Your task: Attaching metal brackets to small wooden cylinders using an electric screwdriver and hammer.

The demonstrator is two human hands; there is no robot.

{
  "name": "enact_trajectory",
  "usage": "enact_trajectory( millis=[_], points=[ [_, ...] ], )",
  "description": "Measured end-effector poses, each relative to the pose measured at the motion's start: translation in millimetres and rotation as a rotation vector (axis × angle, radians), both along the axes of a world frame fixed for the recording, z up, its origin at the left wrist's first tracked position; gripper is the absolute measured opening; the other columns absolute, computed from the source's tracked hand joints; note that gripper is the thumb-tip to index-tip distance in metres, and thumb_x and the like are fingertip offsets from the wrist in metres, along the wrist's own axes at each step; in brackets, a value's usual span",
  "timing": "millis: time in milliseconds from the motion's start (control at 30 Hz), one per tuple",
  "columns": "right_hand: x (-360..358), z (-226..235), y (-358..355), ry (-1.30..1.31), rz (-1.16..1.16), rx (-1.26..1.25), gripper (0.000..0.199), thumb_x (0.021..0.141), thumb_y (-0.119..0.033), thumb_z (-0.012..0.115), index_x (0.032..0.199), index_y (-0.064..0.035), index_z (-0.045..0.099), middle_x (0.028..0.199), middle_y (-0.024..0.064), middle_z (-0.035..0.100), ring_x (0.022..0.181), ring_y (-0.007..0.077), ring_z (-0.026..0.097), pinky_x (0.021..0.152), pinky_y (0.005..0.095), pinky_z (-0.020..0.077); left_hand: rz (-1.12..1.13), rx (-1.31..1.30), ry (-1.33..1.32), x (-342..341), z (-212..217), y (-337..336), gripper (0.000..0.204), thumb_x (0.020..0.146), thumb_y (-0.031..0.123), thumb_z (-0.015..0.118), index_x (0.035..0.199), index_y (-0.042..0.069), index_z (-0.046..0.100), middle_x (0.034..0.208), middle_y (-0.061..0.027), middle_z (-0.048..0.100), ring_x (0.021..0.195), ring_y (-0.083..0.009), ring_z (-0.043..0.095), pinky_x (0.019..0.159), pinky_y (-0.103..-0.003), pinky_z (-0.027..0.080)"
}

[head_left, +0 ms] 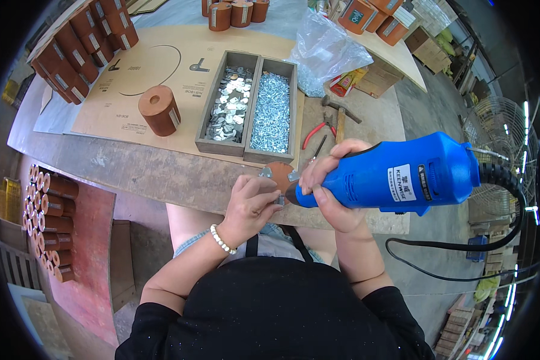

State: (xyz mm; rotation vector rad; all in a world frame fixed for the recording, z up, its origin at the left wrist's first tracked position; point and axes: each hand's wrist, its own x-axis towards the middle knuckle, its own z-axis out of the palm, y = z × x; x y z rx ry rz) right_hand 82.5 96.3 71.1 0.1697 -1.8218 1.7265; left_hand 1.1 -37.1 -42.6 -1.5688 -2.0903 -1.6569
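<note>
My right hand (336,186) grips a blue electric screwdriver (396,174), its dark nose pointing left and down at a reddish-brown round piece (280,174) at the bench's near edge. Small silver metal plates sit on that piece's rim, one at its left and another at its right. My left hand (253,201), a beaded bracelet at the wrist, is pinched on a small metal plate (281,199) at the near side of the piece. The screwdriver's tip is close to these fingers; whether it touches the plate is hidden.
A two-part wooden tray (201,144) holds silver plates and screws. Around it are a brown cylinder (160,111), pliers (318,132), a hammer (341,114) and a bag of screws (330,51). Cylinders are stacked at far left (84,45). A black cable (444,245) hangs at right.
</note>
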Motion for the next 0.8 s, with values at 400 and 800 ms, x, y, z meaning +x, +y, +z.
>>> enact_trajectory(
  millis=[400,800],
  points=[
    [0.6,-0.7,-5.6,-0.021,0.034,-0.057,0.048,0.071,0.003,0.058,0.109,-0.0056,0.031,0.072,0.0073,0.053,0.065,0.0181,0.054,0.066,0.0355,0.0470,0.005,-0.002,-0.001,0.2,-0.2,-0.7,0.032,0.056,0.004,0.076,0.086,0.005,0.065,0.096,-0.0055,0.059,0.087,-0.0256,0.050,0.077,-0.035,0.042],
    [3.9,1.8,-2.6,-0.060,0.016,0.041,0.054,0.071,-0.001,0.062,0.115,-0.0025,0.031,0.072,0.0082,0.054,0.064,0.0188,0.055,0.065,0.0347,0.0482,0.000,0.001,0.011,-1.1,1.1,-1.4,0.032,0.057,0.005,0.076,0.087,0.005,0.065,0.096,-0.0060,0.060,0.088,-0.0258,0.050,0.077,-0.035,0.042]
  ],
)
